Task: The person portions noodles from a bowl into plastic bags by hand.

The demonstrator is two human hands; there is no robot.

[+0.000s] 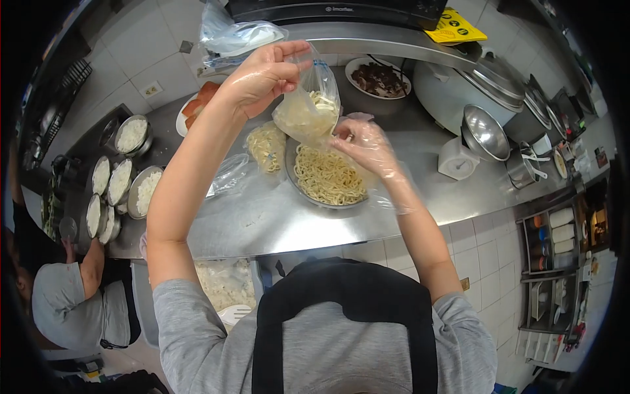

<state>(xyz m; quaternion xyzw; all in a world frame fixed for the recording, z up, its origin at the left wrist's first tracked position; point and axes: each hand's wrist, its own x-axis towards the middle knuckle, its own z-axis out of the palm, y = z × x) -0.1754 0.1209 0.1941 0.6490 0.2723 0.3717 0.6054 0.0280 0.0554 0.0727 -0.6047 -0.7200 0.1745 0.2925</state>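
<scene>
My left hand point(270, 77) is closed on the top of a clear plastic bag point(307, 115) and holds it up. Pale noodles show inside the bag. At the bag's lower right, my right hand point(366, 143), in a loose clear plastic glove, has its fingers curled against the plastic. Just below the bag sits a round metal bowl point(293, 176) full of cooked noodles point(331, 177). A second bag of noodles point(266, 146) lies on the steel counter, touching the bowl's left side. Left of it is a crumpled clear plastic bag point(228, 174).
Several bowls of white rice point(120, 182) stand at the left, near a co-worker point(72, 299). Behind are a bowl of dark meat point(378, 77) and a large cooker point(453, 92). A white kitchen scale point(457, 159) carries a metal bowl point(485, 133). A bin point(226, 284) is below the counter.
</scene>
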